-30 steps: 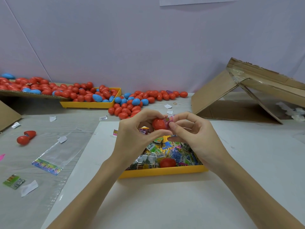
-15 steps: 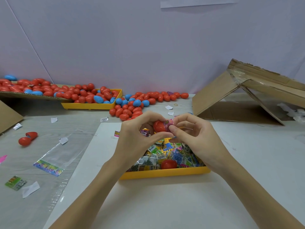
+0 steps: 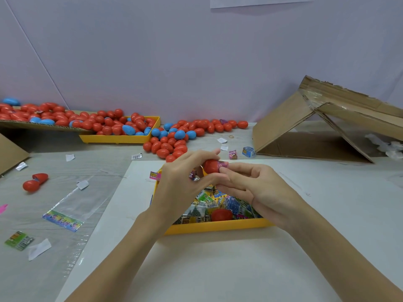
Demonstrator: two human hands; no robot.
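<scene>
My left hand (image 3: 181,182) grips a red plastic egg half (image 3: 210,166) above the near yellow tray (image 3: 218,227). A small pink packet (image 3: 222,164) sticks out of the egg's open end, and my right hand (image 3: 257,188) pinches that packet with thumb and fingertips. The tray holds several small colourful packets (image 3: 205,209) and another red egg half (image 3: 222,214). Both hands hover over the tray's middle and hide part of its contents.
A heap of red and blue eggs (image 3: 170,141) spreads along the back, some in a far yellow tray (image 3: 117,138). An open red egg (image 3: 35,182) lies at left with plastic bags (image 3: 65,214) and paper scraps. A tipped cardboard box (image 3: 316,127) stands at right.
Both hands have kept hold of the egg and packet. The right fingers have pressed the pink packet a little further into the egg, and the view has shifted slightly.
</scene>
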